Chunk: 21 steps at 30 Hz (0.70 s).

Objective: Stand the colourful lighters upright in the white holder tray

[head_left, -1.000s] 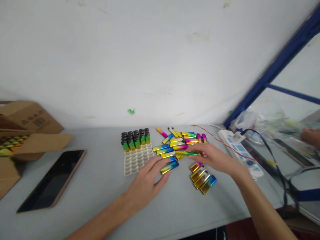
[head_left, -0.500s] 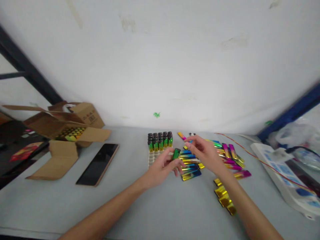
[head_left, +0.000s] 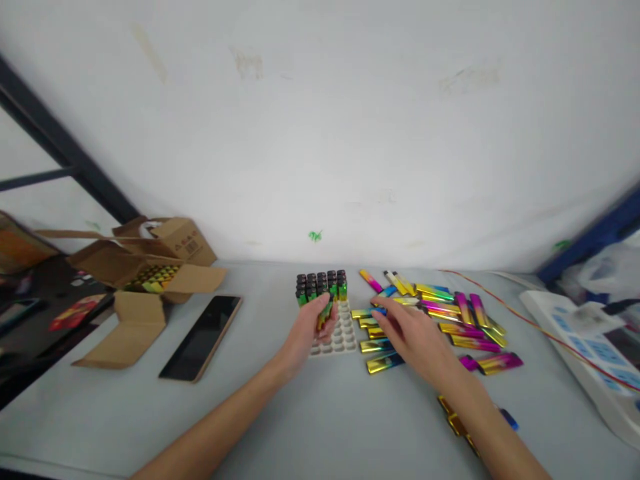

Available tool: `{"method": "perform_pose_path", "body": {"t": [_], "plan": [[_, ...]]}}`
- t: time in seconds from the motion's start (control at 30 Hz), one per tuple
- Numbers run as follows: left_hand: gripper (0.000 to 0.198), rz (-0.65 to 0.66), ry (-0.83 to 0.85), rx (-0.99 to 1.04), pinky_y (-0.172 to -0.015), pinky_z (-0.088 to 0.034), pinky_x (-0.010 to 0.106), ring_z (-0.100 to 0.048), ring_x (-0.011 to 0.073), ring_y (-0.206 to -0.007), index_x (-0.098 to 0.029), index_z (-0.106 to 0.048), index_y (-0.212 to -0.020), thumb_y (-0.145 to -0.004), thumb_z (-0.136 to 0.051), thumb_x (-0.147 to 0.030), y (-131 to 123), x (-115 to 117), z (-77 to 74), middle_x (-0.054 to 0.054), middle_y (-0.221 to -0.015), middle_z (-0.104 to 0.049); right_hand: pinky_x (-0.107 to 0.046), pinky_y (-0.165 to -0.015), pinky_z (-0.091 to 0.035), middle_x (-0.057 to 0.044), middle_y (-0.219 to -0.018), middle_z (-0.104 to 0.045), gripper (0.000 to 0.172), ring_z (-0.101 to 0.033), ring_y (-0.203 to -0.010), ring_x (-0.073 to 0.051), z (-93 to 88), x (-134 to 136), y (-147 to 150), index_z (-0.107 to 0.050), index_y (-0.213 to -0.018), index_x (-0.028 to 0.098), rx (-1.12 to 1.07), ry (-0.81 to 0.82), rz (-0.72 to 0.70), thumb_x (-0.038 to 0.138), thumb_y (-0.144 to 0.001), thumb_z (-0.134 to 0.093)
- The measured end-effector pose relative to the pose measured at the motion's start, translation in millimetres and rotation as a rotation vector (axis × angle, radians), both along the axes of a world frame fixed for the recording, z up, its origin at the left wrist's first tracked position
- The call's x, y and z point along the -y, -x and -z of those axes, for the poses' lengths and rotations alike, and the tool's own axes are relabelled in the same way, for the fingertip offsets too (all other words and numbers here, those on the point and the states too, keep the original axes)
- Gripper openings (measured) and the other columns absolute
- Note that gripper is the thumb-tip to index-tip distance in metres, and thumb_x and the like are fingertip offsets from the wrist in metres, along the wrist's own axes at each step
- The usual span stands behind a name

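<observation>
My left hand is closed around a green and yellow lighter, tilted above a white tray with round pockets. Several upright lighters with black tops and green bodies fill the tray's far rows. To the right of the tray, my right hand reaches into a spread of shiny two-tone metallic casings. Its thumb and index finger are pinched on a blue and gold casing, partly covered by the fingers.
A phone lies left of the tray. Beyond it stands an open cardboard box holding more lighters. At right are a white power strip and a thin red wire. Gold pieces lie partly under my right forearm.
My left hand has moved left with the lighter, from beside the casings to over the tray. My right hand has come down onto the casings. The view has shifted slightly.
</observation>
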<state>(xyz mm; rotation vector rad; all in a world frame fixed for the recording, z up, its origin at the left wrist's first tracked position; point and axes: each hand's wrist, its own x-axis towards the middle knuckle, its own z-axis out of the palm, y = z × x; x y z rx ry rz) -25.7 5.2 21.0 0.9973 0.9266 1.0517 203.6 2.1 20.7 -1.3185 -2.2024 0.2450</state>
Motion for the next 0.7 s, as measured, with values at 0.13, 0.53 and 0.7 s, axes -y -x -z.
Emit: {"method": "perform_pose_path", "body": {"t": [0.13, 0.53, 0.7], "plan": [[0.06, -0.042, -0.012, -0.049, -0.043, -0.019, 0.019, -0.021, 0.0054, -0.045, -0.02, -0.043, -0.065, -0.081, -0.068, -0.072, -1.1, 2.5, -2.4, -0.009, -0.052, -0.03, -0.038, -0.084, -0.06, -0.008, -0.114, -0.078, 0.032, -0.076, -0.096, -0.026, -2.5, 1.4, -0.3, -0.064, -0.13, 0.023, -0.01, -0.006, 0.009, 0.038, -0.109, -0.044], [0.048, -0.224, -0.245, -0.468, -0.044, -0.022, 0.022, -0.027, 0.0078, -0.048, -0.021, -0.04, -0.063, -0.09, -0.056, -0.058, 11.2, 0.2, 14.6, -0.007, -0.054, -0.033, -0.036, -0.08, -0.059, -0.009, -0.113, -0.078, 0.028, -0.076, -0.094, -0.026, -0.4, 0.4, -0.4, -0.065, -0.127, 0.022, 0.031, -0.013, -0.001, 0.033, -0.108, -0.046], [0.047, -0.24, -0.293, -0.468, -0.045, -0.023, 0.02, -0.029, 0.007, -0.049, -0.021, -0.042, -0.067, -0.092, -0.057, -0.056, 14.8, -2.2, 7.9, -0.008, -0.058, -0.033, -0.037, -0.081, -0.058, -0.01, -0.11, -0.077, 0.027, -0.075, -0.092, -0.026, -0.1, 0.2, 0.8, -0.066, -0.124, 0.021, 0.032, 0.011, -0.043, 0.03, -0.108, -0.046]]}}
